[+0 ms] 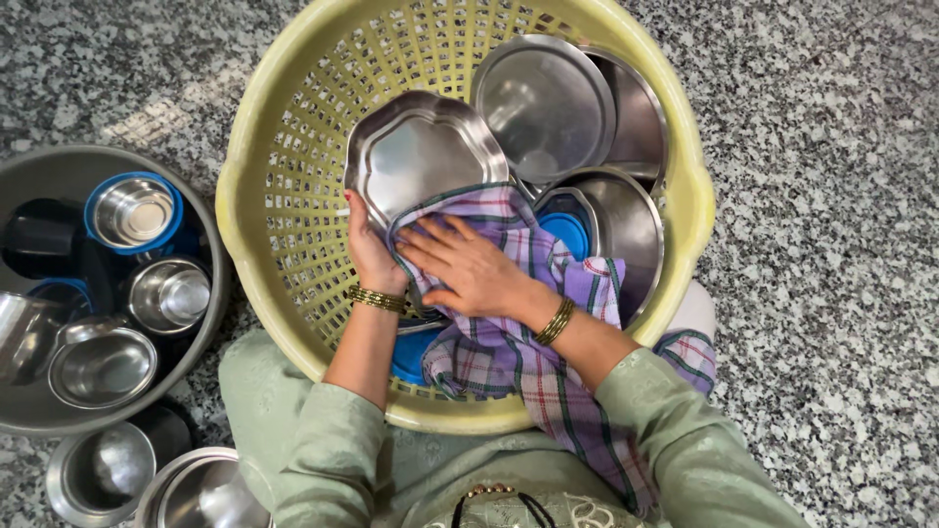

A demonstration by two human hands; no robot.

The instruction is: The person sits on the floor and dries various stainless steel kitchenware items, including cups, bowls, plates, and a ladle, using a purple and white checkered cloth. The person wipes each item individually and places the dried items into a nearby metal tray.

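Observation:
My left hand (369, 249) grips the lower left rim of a scalloped steel plate (421, 152), held tilted over a yellow perforated basket (284, 196). My right hand (468, 269) lies flat with fingers spread, pressing a purple checked cloth (518, 342) against the plate's lower part. The cloth trails down over the basket's near rim onto my lap. Both wrists carry gold bangles.
Inside the basket lean round steel plates (543, 98) and a steel bowl (626, 230) with a blue lid (567, 230). A grey tub (59, 171) at left holds steel bowls and blue-rimmed cups. More steel bowls (103, 469) stand at bottom left on the speckled granite floor (831, 196).

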